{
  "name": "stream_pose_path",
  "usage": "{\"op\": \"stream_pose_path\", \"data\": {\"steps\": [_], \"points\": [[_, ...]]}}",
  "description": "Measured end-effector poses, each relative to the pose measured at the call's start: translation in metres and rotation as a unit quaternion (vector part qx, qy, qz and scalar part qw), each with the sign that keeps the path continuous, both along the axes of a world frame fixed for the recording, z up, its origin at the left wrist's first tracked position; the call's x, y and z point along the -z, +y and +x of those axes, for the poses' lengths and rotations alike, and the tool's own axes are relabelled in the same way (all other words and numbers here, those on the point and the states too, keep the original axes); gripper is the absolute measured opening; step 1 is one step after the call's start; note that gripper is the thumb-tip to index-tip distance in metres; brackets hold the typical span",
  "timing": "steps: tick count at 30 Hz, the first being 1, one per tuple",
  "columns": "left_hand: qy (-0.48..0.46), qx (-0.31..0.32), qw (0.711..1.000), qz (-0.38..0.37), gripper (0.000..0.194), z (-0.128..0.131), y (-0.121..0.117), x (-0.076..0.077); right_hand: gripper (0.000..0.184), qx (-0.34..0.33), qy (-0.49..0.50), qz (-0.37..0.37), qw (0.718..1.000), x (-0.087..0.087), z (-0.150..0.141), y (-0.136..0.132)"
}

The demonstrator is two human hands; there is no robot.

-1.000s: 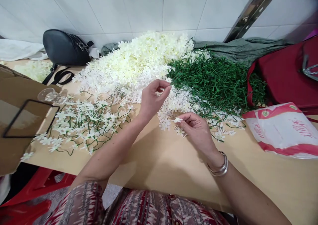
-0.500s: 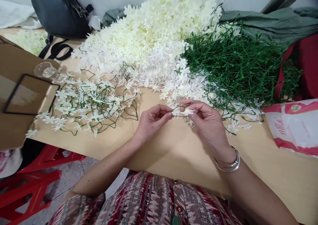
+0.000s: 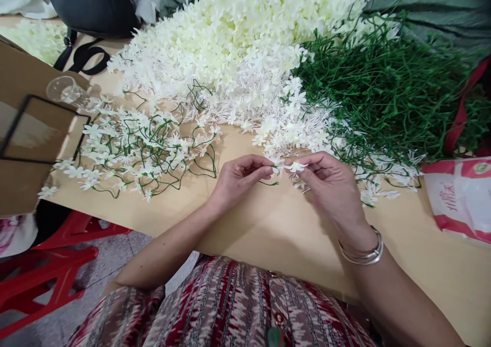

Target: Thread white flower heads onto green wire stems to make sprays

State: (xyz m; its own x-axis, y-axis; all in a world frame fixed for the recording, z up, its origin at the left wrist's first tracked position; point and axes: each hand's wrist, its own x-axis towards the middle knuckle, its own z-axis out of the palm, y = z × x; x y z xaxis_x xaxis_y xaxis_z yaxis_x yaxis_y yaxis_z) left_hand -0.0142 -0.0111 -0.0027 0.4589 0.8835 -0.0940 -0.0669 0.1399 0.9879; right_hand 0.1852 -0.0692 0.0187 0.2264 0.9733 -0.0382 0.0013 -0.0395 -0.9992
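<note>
My left hand (image 3: 245, 178) pinches a thin green plastic stem (image 3: 270, 183), whose free end pokes out below the fingers. Between thumb and forefinger of my right hand (image 3: 332, 188) is a small white artificial flower (image 3: 295, 167). The two hands face each other just above the table, fingertips a little apart. Behind them spreads a big heap of loose white and cream flowers (image 3: 230, 45). A tangled pile of green stems (image 3: 383, 91) lies to the right. On the left, white flowers joined to green stems (image 3: 141, 153) form a loose cluster.
A cardboard box (image 3: 30, 127) and a clear plastic cup (image 3: 65, 90) are at the left. Behind them sits a black bag (image 3: 92, 7). A red-and-white plastic packet (image 3: 460, 199) lies at the right edge. Red stools (image 3: 49, 280) stand below the table (image 3: 261, 234).
My hands have drawn slightly apart. The flower in my right hand now shows separately from the left fingertips. The whole view has shifted a little.
</note>
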Motion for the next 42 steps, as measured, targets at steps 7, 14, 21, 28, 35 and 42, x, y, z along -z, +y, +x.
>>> {"op": "stream_pose_path", "data": {"steps": [7, 14, 21, 28, 35, 42], "points": [[0.031, 0.000, 0.997, 0.064, 0.036, 0.002, -0.001, -0.006, 0.014, -0.062, -0.057, -0.013, 0.996, 0.001, 0.003, -0.001], [0.063, 0.011, 0.995, 0.079, 0.035, 0.001, -0.004, -0.008, 0.008, -0.060, -0.110, 0.008, 0.992, 0.001, 0.001, -0.005], [0.062, 0.014, 0.995, 0.080, 0.040, 0.002, -0.006, -0.007, 0.002, -0.060, -0.206, 0.047, 0.976, -0.002, 0.000, -0.009], [0.103, 0.016, 0.986, 0.133, 0.044, 0.001, -0.006, -0.008, 0.011, -0.093, -0.361, 0.169, 0.912, -0.005, 0.001, -0.011], [0.118, 0.017, 0.981, 0.152, 0.042, 0.000, -0.007, -0.004, 0.008, -0.083, -0.305, 0.149, 0.937, 0.002, -0.002, -0.010], [0.127, 0.005, 0.974, 0.188, 0.045, 0.001, -0.008, 0.000, 0.007, -0.075, -0.246, 0.098, 0.961, 0.008, -0.006, -0.010]]}}
